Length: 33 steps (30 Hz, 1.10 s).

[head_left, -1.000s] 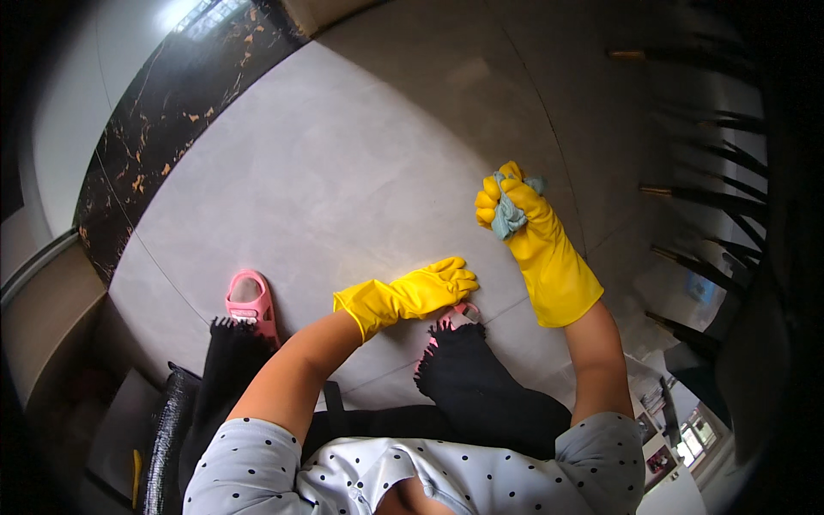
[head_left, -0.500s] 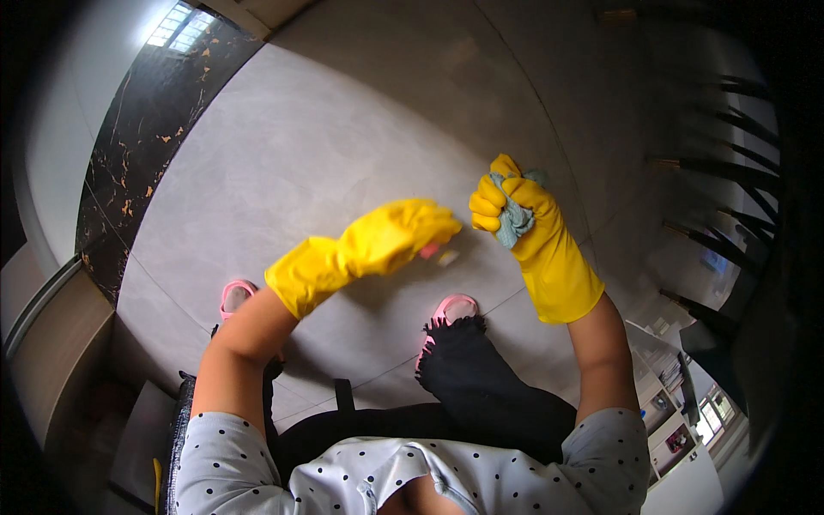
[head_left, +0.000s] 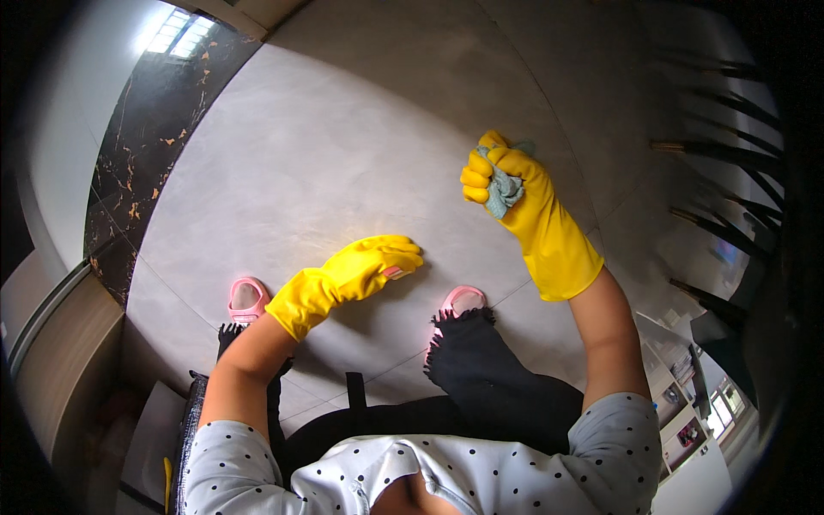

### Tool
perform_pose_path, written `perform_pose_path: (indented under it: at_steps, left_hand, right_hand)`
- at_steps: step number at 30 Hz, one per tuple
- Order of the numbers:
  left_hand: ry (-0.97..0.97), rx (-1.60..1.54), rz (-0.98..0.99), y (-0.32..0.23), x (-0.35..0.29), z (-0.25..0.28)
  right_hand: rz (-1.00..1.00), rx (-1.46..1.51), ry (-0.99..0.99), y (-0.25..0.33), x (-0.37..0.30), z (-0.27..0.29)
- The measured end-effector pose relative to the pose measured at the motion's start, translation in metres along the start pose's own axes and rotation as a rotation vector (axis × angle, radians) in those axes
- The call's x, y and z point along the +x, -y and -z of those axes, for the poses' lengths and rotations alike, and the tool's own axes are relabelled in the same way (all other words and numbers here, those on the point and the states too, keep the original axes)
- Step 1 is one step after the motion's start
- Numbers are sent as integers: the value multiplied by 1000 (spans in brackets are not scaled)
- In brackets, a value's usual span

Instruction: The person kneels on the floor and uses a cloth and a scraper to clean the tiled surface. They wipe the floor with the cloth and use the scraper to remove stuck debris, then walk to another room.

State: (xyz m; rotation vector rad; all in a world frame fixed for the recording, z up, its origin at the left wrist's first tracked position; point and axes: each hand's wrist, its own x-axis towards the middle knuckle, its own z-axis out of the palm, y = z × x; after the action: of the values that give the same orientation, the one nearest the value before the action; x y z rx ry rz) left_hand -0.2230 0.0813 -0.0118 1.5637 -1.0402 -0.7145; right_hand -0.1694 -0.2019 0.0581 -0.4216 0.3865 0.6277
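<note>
Both of my hands wear long yellow rubber gloves. My right hand is balled round a crumpled grey-green cloth, which sticks out on both sides of the fist. It is held above the grey tiled floor. Lower and to the left, my left hand is palm down with its fingers together and slightly bent. A small pink and white patch shows at the palm's edge; whether it is a held thing or part of the glove is unclear. The thumb is hidden.
My pink sandals rest on the floor below my hands. Several dark, thin furniture legs stand at the right. A black marble strip runs along the left, beside a wooden cabinet front. White shelves are at the lower right.
My left hand has drawn back toward me and to the left. My right hand, with the cloth still in it, has moved slightly farther away and left.
</note>
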Motion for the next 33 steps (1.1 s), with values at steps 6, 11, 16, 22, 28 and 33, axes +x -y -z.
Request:
perform_pose_path:
  at_steps: [6,11,16,22,28,33]
  left_hand:
    - [-685,-227,318,11,-37,61]
    - [-651,241,260,10,-22,56]
    - [-706,296,237,11,-9,43]
    - [-752,352,138,14,6,32]
    - [-593,229,-10,11,23,-4]
    - [-263,309,-21,7,51,-65]
  right_hand:
    - [-14,9,29,-9,26,-25]
    - [-1,42,42,-9,37,-27]
    - [3,87,-13,-4,34,-22]
    - [23,89,50,5,24,7]
    - [21,73,46,6,19,8]
    - [31,69,1,-2,17,-8]
